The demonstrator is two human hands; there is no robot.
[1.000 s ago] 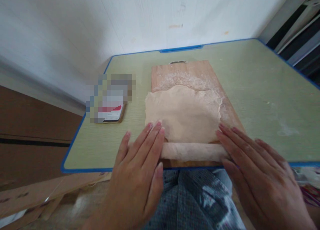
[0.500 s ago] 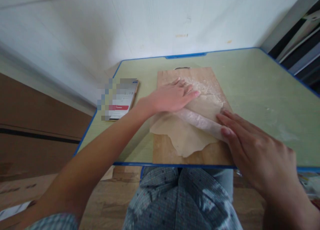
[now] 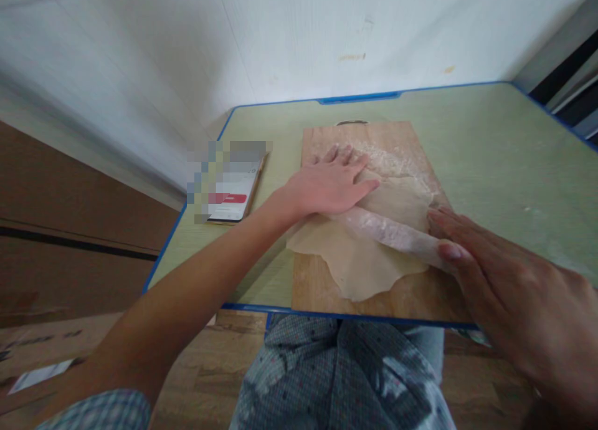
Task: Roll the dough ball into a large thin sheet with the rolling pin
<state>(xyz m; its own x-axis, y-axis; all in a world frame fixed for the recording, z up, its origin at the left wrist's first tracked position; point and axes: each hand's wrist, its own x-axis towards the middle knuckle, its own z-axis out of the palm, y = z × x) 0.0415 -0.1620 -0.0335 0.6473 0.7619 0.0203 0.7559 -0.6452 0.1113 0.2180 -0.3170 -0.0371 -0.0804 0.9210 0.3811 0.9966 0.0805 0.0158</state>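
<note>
A thin, pale sheet of dough (image 3: 364, 265) with an uneven edge lies over the wooden cutting board (image 3: 311, 286). Across it slants a whitish, flour-dusted rolling pin (image 3: 392, 232). My left hand (image 3: 331, 184) is laid flat with fingers spread, its palm over the pin's far left end, which it hides. At the pin's right end, my right hand (image 3: 504, 280) has its thumb on the near side and its fingers reaching over the far side. Loose flour (image 3: 397, 156) is scattered over the back of the board.
The board rests on a pale green table (image 3: 486, 143) with a blue edge, against a white wall (image 3: 289, 37). A phone (image 3: 238, 184) lies left of the board, partly blurred out. My floury, checked clothing (image 3: 327, 374) is below the table's front edge.
The fingers of my left hand have spread wider apart. The whole view has shifted slightly, with the board now further right. Rolling pin and dough keep nearly the same position relative to each other.
</note>
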